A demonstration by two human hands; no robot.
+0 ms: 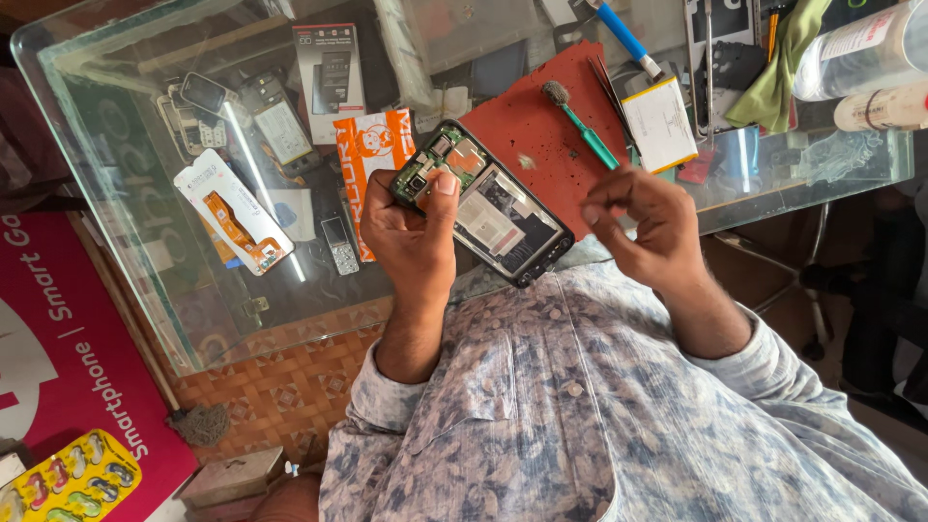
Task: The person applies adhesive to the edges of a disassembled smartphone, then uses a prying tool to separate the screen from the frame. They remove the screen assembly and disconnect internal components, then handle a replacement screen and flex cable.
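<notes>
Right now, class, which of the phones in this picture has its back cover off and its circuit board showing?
The phone held in the left hand, over the red mat. The small phones under the glass table are closed.

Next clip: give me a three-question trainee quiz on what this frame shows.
1. True or false: the left hand holds the opened phone.
2. Which lies on the red mat? A) green-handled brush B) a spoon C) a mug
3. Fill in: the right hand has its fingertips pinched and is ___ the phone.

Key: 1 true; 2 A; 3 apart from
</notes>
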